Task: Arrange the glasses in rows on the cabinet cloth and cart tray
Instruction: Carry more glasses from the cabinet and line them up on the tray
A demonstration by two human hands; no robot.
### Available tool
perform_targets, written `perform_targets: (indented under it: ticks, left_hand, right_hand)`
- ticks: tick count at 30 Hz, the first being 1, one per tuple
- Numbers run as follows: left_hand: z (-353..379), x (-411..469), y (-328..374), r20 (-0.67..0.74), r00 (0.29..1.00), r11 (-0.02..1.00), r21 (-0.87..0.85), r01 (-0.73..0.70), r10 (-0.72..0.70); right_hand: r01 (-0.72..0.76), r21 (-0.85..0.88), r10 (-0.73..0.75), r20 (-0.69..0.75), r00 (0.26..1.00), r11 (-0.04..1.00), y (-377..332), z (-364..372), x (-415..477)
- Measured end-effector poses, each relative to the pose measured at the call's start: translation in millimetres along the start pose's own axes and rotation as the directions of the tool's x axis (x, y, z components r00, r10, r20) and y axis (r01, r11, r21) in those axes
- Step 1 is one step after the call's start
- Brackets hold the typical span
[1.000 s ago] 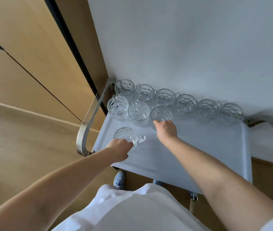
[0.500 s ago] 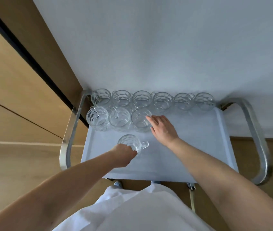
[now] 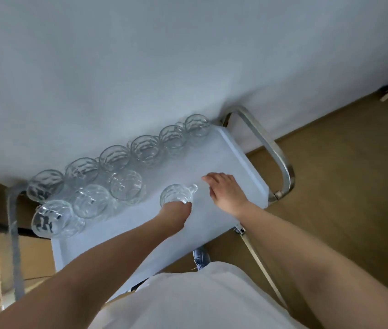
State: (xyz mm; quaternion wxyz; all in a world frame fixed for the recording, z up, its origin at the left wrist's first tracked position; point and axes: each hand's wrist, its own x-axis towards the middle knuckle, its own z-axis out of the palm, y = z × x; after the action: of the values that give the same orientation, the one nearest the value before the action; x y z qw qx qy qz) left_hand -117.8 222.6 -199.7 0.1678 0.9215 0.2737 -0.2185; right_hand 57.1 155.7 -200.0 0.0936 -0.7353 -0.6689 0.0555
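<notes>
We found the left hand [image 3: 176,211] curled round the near side of a handled glass [image 3: 176,194], gripping it where it stood on the cart tray [image 3: 202,224], roughly at the tray's middle. The fingertips were hidden behind the knuckles. The left forearm reached in across the tray's near edge, with the wrist bent slightly down.

The glass's handle pointed toward the right hand [image 3: 227,192], which lay just beside it with fingers straight and loosely spread, holding nothing. We could not tell whether the palm touched the tray. Its forearm came in over the tray's near right corner.

Along the tray's far edge stood a back row of six glasses [image 3: 144,148]. In front of it, toward the tray's left end, stood a second row of three glasses [image 3: 91,204]. A metal handle [image 3: 282,162] curved off the tray's right end.
</notes>
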Motion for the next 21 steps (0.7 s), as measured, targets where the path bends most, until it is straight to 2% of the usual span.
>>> perform_targets:
  ticks: [4, 6, 8, 10, 12, 15, 17, 19, 21]
  left_hand:
    - [-6.6, 29.0, 8.7, -0.102, 0.987, 0.992, -0.045, 0.119, -0.123]
    - [-8.7, 38.8, 8.4, -0.137, 0.983, 0.981, -0.162, 0.102, -0.125]
    - [-18.4, 44.7, 6.6, -0.065, 0.987, 0.934, -0.337, 0.117, -0.147]
    - [-26.9, 45.3, -0.2, 0.048, 0.990, 0.891, -0.432, 0.139, -0.132]
    - [-30.8, 38.7, -8.8, 0.082, 0.995, 0.896, -0.436, 0.089, -0.059]
    - [-32.8, 19.9, -21.6, 0.006, 0.999, 0.912, -0.409, -0.031, 0.036]
    - [-32.2, 7.3, -30.8, -0.074, 0.997, 0.919, -0.390, -0.060, 0.034]
    - [-29.1, -3.2, -40.1, -0.151, 0.989, 0.929, -0.365, -0.061, 0.006]
    - [-22.3, -10.9, -51.0, -0.217, 0.975, 0.930, -0.367, -0.037, -0.047]
  right_hand:
    - [-0.005, -0.005, 0.005, -0.038, 0.999, 1.000, 6.3, -5.7, -16.1]
    - [0.018, -0.017, -0.018, -0.030, 0.999, 1.000, 5.0, -7.7, -19.2]
    - [0.038, -0.026, -0.038, -0.013, 0.999, 0.999, 2.9, -8.7, -17.6]
    - [0.046, -0.019, -0.046, 0.005, 0.999, 0.999, 0.0, -8.0, -12.5]
    - [0.070, -0.008, -0.070, 0.004, 0.998, 0.998, -2.0, -5.1, -4.9]
    - [0.196, 0.001, -0.196, -0.007, 0.981, 0.981, -11.5, 3.2, 7.5]
    - [0.250, 0.027, -0.249, -0.011, 0.968, 0.968, -24.7, 7.9, 17.4]
    - [0.225, 0.095, -0.229, 0.030, 0.973, 0.970, -38.4, 10.4, 28.4]
    - [0.186, 0.131, -0.207, 0.163, 0.965, 0.974, -50.9, 10.9, 38.7]
